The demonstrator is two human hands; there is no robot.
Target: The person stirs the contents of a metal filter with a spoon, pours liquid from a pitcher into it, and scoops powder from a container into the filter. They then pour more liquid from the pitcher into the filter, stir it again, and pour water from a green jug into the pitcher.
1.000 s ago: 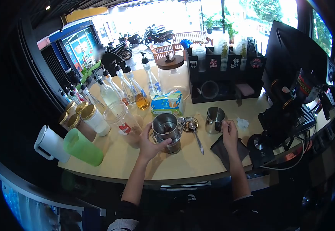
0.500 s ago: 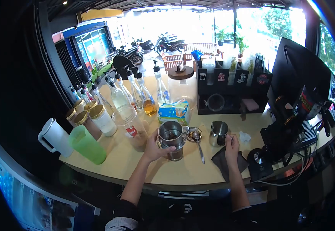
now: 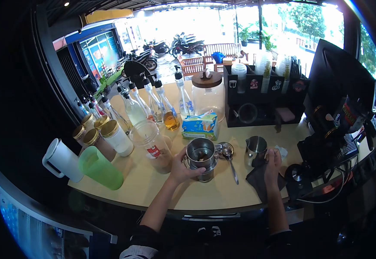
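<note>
My left hand [image 3: 185, 169] is wrapped round the side of a metal drip filter [image 3: 202, 152], which sits on a cup on the counter. Some dark matter shows inside the filter. At the right, my right hand [image 3: 273, 160] is closed at the handle side of a steel pitcher [image 3: 256, 149]; the exact grip is hard to make out. Below that hand a dark cloth [image 3: 257, 181] lies on the counter. Between the filter and the pitcher, a spoon [image 3: 233, 169] rests in a small metal dish [image 3: 225, 149].
Left stand a large clear jar [image 3: 153, 151], a green pitcher [image 3: 101, 168], a white jug [image 3: 63, 159] and several lidded jars. Behind are pump bottles, a wipes pack [image 3: 200, 126] and a black cup organizer [image 3: 263, 101]. Black equipment [image 3: 322, 151] stands right.
The camera view has shifted slightly, so the counter items appear a little further right. Both hands keep nearly the same places beside the filter and the pitcher.
</note>
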